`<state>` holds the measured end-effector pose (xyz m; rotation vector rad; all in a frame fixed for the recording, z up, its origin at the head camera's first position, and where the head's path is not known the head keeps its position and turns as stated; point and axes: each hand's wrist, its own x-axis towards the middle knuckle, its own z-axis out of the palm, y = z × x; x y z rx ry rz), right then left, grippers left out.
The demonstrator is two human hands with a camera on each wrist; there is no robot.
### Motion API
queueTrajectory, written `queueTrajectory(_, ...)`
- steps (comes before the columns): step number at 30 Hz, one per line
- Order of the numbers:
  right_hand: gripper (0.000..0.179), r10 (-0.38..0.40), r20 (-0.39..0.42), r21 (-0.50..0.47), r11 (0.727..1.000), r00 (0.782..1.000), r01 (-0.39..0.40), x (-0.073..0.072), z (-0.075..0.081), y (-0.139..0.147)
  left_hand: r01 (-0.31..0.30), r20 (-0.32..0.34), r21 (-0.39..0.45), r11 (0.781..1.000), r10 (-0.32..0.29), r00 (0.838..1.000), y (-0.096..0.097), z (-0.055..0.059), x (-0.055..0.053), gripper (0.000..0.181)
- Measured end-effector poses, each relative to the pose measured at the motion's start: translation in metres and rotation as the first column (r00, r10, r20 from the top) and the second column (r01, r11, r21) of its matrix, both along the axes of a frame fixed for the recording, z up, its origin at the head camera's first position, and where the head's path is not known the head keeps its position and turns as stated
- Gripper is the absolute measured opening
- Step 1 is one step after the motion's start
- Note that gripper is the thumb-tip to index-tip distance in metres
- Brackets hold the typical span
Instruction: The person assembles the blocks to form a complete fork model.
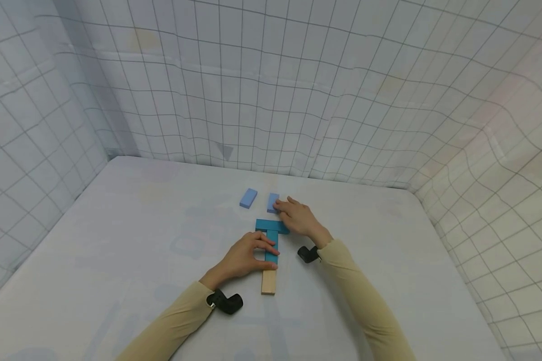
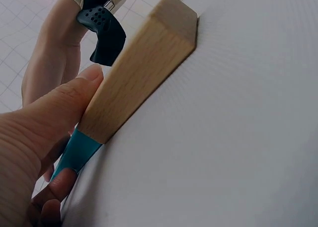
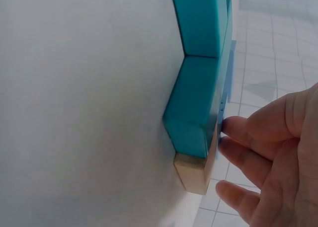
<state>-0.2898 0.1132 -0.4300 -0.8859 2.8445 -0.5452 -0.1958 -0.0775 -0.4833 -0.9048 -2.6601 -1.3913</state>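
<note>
My left hand (image 1: pixel 247 254) reaches in from the left and grips the upright teal block (image 1: pixel 272 239), thumb near its join with a pale wooden block (image 1: pixel 268 283). In the left wrist view, the thumb lies along the wooden block (image 2: pixel 139 63) and a fingertip touches the teal block (image 2: pixel 82 147). A second teal block (image 1: pixel 264 225) lies crosswise at the far end, making a T. My right hand (image 1: pixel 300 219) reaches past it, fingers extended over a light blue block (image 1: pixel 273 197). In the right wrist view, its fingertips are beside another wooden block (image 3: pixel 193 173) beyond the teal bar.
Another light blue block (image 1: pixel 248 198) lies slightly tilted to the left of the first. All blocks lie on a white table (image 1: pixel 162 240), with grid-patterned curtains (image 1: pixel 262 85) behind and at both sides. A black wrist camera (image 1: pixel 226 302) sits on the left wrist.
</note>
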Motion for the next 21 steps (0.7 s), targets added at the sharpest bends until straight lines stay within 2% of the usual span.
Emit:
queueTrajectory(12, 0.04, 0.045, -0.043, 0.004, 0.999, 0.998, -0.045, 0.009, -0.001, 0.003, -0.001, -0.01, -0.009, 1.0, 0.001, 1.0, -0.001, 0.0, 0.0, 0.033)
queueTrajectory(21, 0.039, 0.048, -0.057, 0.017, 0.999, 0.997, -0.047, 0.012, -0.005, 0.006, -0.003, 0.002, -0.02, 1.0, 0.003, 1.0, -0.001, 0.0, -0.001, 0.033)
